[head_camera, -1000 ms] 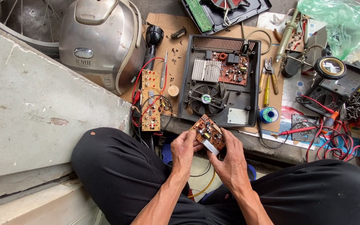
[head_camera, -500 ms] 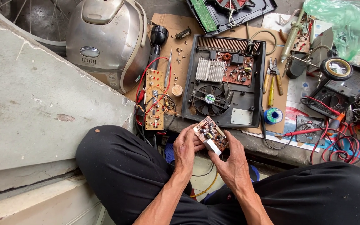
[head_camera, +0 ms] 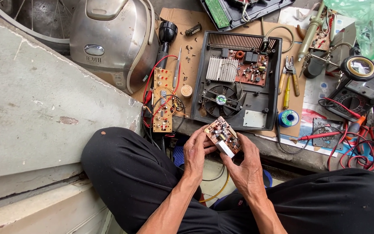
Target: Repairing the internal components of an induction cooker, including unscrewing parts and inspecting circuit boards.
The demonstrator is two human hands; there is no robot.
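Both my hands hold a small brown circuit board (head_camera: pixel 222 135) studded with components and a white block at its lower corner. My left hand (head_camera: pixel 197 151) grips its left edge with thumb and fingers. My right hand (head_camera: pixel 246 165) cups it from below and the right. The board is tilted, above my lap, between my knees in black trousers. Just beyond it lies an opened black appliance case (head_camera: pixel 238 78) with a fan, a finned heat sink and a brown board inside.
A long yellow control board (head_camera: pixel 162 100) with red wires lies left of the case, beside a silver rice cooker (head_camera: pixel 111 41). Pliers (head_camera: pixel 291 73), a solder spool (head_camera: pixel 288 118), a red probe (head_camera: pixel 321 136) and a multimeter (head_camera: pixel 360 86) crowd the right. A concrete slab (head_camera: pixel 31 104) borders the left.
The view has shifted slightly. My hands have kept hold of the small board and turned it a little; nothing on the work surface has moved.
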